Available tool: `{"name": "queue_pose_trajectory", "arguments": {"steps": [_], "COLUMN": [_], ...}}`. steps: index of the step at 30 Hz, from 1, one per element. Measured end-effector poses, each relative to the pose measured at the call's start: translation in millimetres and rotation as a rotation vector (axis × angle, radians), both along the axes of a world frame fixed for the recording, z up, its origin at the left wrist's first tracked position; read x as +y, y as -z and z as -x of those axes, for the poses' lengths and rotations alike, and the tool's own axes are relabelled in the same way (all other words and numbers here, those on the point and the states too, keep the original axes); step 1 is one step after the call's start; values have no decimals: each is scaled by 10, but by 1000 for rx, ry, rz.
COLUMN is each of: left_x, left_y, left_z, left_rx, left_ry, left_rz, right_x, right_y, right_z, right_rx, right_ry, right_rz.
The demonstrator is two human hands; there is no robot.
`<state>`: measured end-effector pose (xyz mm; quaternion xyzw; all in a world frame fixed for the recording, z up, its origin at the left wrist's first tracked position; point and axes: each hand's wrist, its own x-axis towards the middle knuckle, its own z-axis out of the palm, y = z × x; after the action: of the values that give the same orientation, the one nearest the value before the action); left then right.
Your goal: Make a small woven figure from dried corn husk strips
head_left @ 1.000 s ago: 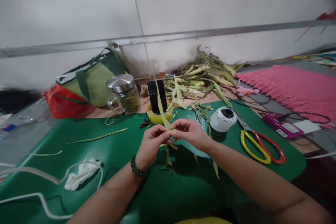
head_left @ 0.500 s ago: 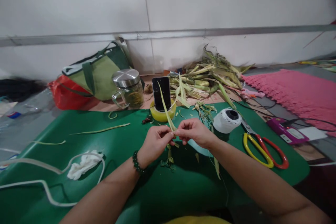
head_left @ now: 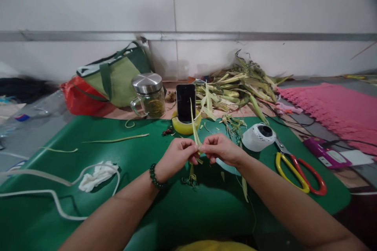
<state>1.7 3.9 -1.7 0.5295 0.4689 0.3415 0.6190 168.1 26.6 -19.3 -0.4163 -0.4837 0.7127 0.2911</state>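
left hand: left hand [head_left: 176, 157] closed in a pinch, thumb and fingertips on the thin pale-green leaf strip [head_left: 194, 127]; dark bead bracelet [head_left: 154, 176] on the wrist
right hand: right hand [head_left: 220, 151] pinching the same strip just beside the left, fingertips almost touching
strip: held above the green desk [head_left: 88, 133], front centre; free end points up, frayed bits hang under the hands
risk: strip looks narrow, so a hard pull apart would probably split it; a loose pinch could let it slip
risk 2: the upright end is near the black phone [head_left: 185, 102] propped in a yellow tape roll [head_left: 182, 127]; a swing could tip it
around: steel-lidded glass mug [head_left: 149, 96], white thread spool [head_left: 258, 136], yellow-and-red-handled scissors [head_left: 297, 168], heap of green husks [head_left: 238, 86], crumpled white tissue [head_left: 96, 174]
in the way: nothing between the hands; spool and scissors close by the right forearm
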Motion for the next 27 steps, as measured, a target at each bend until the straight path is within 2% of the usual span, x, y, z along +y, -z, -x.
{"name": "queue_pose_trajectory", "arguments": {"steps": [6,10,17,23,27], "left_x": [-13,-33,-40,-32,-37], "left_y": [-23,-9,34,21,3], "left_z": [18,12,-21,-22,-21], "left_rx": [-27,73,154,18,-18], "left_ry": [14,11,-105,-129,-120], "left_rz": [21,-120,-338,-290,-253], "right_x": [0,0,-27,-62,-59], "right_y": [-3,1,-16,-41,-28], "right_z": [4,9,30,-9,-23], "right_rx": [-25,-35,27,200,222], "right_ry": [9,35,63,40,-12], "right_rz": [12,3,16,-97,-176]}}
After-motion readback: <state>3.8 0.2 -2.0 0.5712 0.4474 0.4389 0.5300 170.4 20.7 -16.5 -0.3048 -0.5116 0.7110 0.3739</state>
